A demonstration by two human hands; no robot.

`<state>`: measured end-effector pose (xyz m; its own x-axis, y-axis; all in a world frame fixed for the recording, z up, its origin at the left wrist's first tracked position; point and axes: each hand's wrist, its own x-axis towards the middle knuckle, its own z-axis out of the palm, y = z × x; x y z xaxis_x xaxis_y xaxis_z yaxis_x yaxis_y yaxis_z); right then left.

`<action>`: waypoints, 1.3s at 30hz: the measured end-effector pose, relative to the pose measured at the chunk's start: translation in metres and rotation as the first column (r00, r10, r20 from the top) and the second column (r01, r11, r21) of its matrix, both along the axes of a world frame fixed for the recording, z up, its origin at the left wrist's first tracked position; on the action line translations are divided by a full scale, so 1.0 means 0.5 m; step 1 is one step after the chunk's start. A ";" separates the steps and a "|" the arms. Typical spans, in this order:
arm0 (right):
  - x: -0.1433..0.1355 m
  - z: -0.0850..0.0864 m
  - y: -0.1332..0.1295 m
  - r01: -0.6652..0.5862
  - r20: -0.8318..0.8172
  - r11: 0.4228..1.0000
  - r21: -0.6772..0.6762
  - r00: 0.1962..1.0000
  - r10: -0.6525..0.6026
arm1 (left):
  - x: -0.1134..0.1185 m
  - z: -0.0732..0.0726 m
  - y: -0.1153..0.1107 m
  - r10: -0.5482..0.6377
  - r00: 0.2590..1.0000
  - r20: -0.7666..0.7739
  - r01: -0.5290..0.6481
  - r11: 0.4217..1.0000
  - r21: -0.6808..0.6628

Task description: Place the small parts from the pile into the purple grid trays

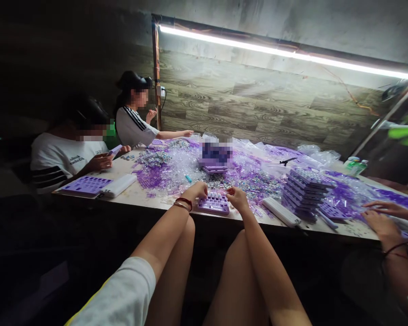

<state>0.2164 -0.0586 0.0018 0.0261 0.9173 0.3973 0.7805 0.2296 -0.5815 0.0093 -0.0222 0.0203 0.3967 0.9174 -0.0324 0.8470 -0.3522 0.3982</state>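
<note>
A shallow purple tray with small compartments (213,207) lies at the table's front edge, between my hands. At its left side is my left hand (199,191), fingers curled in, with a red band and a bangle on the wrist. My right hand (237,197) is at the tray's upper right corner, thumb and fingers pinched together. Whatever either hand holds is too small or hidden to make out. Just beyond lie heaps of small beads (258,180) and clear plastic pieces (182,170).
A stack of filled purple trays (304,192) stands to the right, beside a white bar-shaped case (280,212). Left are another white case (119,185) and a purple tray (87,184). Co-workers sit left; another person's hands (382,219) are at right. Bottles (355,165) stand behind.
</note>
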 end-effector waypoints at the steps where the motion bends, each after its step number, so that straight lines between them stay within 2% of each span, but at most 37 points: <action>1: 0.002 0.000 0.000 0.001 0.000 1.000 -0.003 1.000 -0.001 | -0.002 0.000 -0.001 -0.004 1.000 0.002 0.004 1.000 0.002; 7: 0.008 0.001 0.000 0.012 0.003 1.000 -0.009 1.000 -0.012 | -0.003 -0.001 -0.004 -0.002 1.000 0.009 0.002 1.000 0.009; 20: -0.018 0.011 -0.007 0.016 0.031 1.000 0.010 0.999 -0.016 | 0.008 0.005 -0.013 0.006 1.000 0.030 -0.007 0.999 0.039; 27: -0.016 0.013 -0.010 0.015 0.032 1.000 0.007 0.999 -0.015 | 0.004 -0.012 0.000 0.028 1.000 -0.006 -0.028 0.999 0.043; 39: -0.011 0.019 -0.015 0.019 0.034 1.000 -0.011 0.999 -0.019 | -0.007 -0.030 0.026 0.047 0.998 0.050 -0.046 0.999 -0.005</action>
